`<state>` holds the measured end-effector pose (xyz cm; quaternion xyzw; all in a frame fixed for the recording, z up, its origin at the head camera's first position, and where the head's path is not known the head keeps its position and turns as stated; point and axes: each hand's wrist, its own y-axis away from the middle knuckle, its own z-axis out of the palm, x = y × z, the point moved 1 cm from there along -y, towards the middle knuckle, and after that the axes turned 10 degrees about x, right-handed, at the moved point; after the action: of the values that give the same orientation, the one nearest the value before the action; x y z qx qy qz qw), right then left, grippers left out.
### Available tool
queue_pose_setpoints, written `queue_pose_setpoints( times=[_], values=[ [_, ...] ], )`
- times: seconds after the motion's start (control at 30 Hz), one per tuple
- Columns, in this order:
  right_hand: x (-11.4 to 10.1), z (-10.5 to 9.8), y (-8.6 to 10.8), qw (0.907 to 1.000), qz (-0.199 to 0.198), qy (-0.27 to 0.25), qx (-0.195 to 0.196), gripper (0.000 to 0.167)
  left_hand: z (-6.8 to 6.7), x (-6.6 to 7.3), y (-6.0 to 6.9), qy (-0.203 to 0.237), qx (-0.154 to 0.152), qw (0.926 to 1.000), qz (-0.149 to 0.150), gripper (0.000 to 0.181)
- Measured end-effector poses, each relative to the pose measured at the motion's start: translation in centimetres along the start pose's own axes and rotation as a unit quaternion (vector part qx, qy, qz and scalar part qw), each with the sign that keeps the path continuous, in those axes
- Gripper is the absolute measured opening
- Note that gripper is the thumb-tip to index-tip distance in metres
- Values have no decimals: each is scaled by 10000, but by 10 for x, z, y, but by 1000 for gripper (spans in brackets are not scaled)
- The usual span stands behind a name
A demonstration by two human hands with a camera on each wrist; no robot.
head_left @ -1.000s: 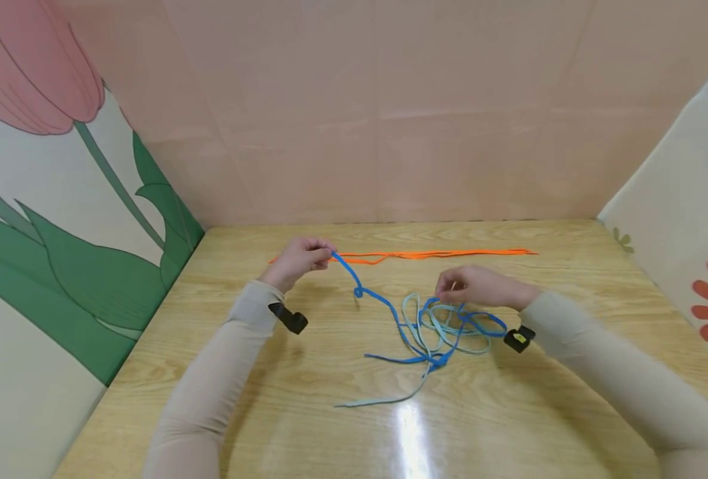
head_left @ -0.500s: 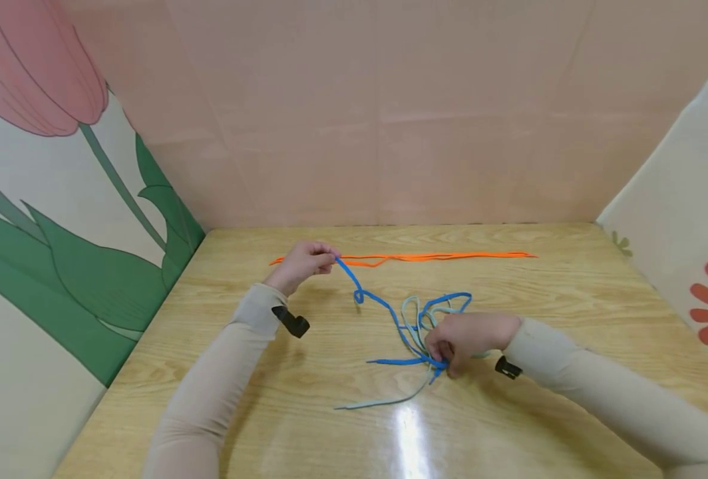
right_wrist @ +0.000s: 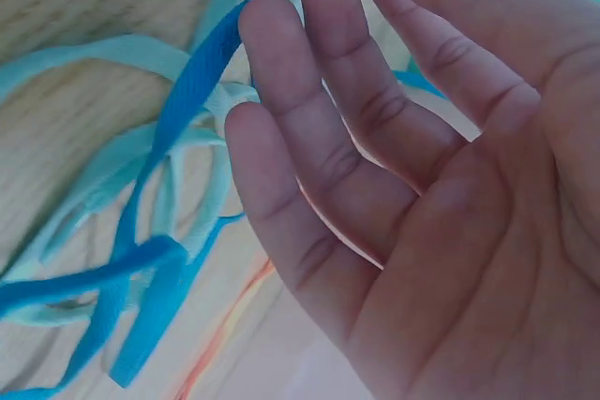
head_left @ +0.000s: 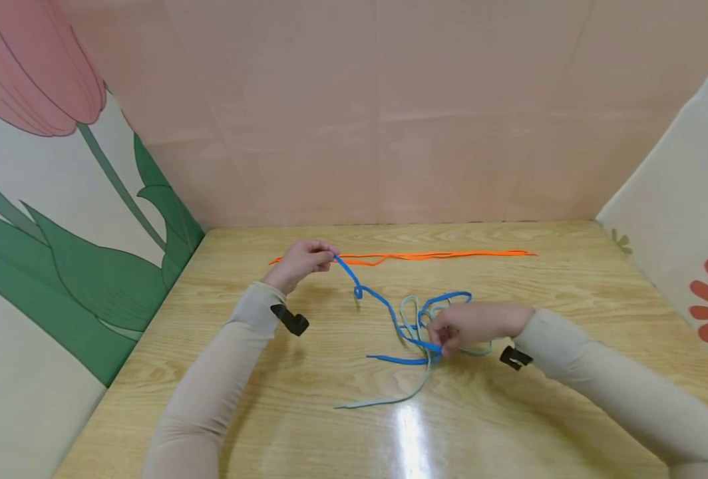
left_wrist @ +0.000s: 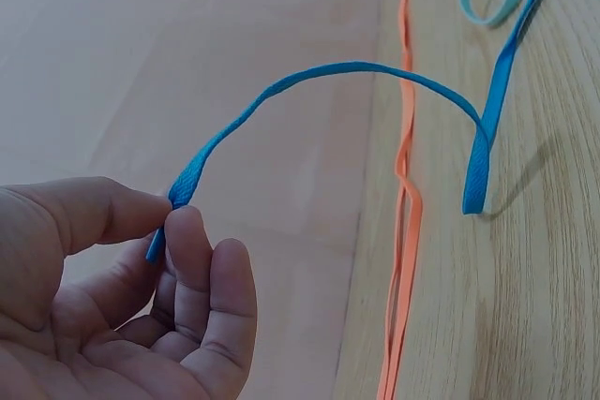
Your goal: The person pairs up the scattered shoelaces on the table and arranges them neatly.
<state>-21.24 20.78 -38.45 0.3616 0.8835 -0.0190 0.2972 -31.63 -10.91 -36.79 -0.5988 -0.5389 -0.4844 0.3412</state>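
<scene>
My left hand (head_left: 305, 263) pinches the tipped end of a flat blue shoelace (left_wrist: 323, 70) between thumb and forefinger. From there the lace arcs down, makes a small curl, and runs right into a tangle. My right hand (head_left: 476, 321) is at that tangle, fingers bent, and pinches a stretch of the blue lace; in the right wrist view its fingertips are partly cut off at the top edge. Loops of a pale mint shoelace (right_wrist: 122, 49) lie among the blue ones, partly hidden by the right hand. One mint end (head_left: 384, 402) trails toward the front left.
Straight orange shoelaces (head_left: 450, 254) lie along the back of the wooden table (head_left: 258, 406), behind both hands. A pink wall covering (head_left: 378, 133) stands at the table's back edge. Printed flower panels flank both sides.
My right hand has come down from the tangle's upper part to its lower part, grasped blue lace there and lifted it slightly. The left hand has barely moved.
</scene>
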Motion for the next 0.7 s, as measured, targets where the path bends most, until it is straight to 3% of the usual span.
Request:
queue_pose_setpoints(
  times=[0.4,0.7],
  values=[
    [-1,-10,1,9992,-195,-258,248,11,0,0,1,-14,32,10000,-4,31],
    [-8,-25,2,9928,-137,-1074,506,8,0,0,0,-76,36,10000,36,26]
  ],
)
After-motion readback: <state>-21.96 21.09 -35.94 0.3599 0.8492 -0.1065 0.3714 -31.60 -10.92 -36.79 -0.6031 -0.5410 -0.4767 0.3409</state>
